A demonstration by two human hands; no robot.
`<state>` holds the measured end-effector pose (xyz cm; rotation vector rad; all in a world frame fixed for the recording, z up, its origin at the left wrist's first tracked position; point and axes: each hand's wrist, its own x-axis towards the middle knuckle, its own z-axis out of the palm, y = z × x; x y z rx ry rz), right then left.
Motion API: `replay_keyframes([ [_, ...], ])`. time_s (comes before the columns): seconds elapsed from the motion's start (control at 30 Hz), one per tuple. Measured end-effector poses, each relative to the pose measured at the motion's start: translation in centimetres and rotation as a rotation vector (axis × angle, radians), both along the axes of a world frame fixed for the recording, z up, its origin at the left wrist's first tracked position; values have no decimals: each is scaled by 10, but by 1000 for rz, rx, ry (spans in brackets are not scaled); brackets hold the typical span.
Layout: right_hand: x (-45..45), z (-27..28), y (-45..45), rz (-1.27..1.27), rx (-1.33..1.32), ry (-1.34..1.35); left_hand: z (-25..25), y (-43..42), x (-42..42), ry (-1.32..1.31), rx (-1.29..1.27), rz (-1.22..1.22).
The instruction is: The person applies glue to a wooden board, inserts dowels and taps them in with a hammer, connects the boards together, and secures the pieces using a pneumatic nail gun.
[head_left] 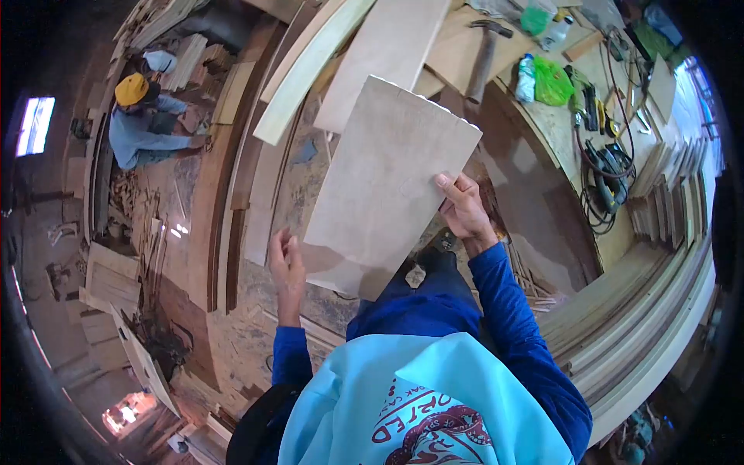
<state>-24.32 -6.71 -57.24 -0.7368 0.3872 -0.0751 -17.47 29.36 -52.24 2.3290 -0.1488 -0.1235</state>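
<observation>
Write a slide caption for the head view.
The right hand grips a flat board, the left hand beside its edge, near stacked planks.

Wooden panel (387, 186): rectangular, flat, pale grey-brown
Broad face: turned up, shadowed toward the near end
Far edge: dotted with small white beads (448, 111)
Right edge: gripped
Panel's place: left of the hammer (482, 62), nearer side
</observation>
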Motion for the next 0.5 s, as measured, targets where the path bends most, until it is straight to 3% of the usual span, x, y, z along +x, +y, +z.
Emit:
replay_keyframes([
  [0.07, 9, -1, 24, 26, 36, 12, -21, 40, -23, 210, -352, 267],
  [0.1, 12, -9, 41, -9, 47, 46, -34, 56, -37, 213, -358, 290],
  [0.17, 10, -17, 69, 24, 108, 114, -59, 91, -71, 433, -718, 378],
  [0.2, 7, -27, 83, 47, 111, 125, -71, 104, -85, 434, -717, 404],
  [0.27, -2, -61, 107, 108, 103, 212, -97, 121, -114, 390, -961, 692],
  [0.3, -1, -69, 116, 95, 124, 254, -111, 134, -126, 498, -1138, 784],
  [0.43, 12, -76, 141, 99, 161, 248, -118, 125, -155, 637, -1356, 834],
  [0.5, 19, -75, 150, 137, 148, 257, -129, 127, -158, 684, -1293, 916],
])
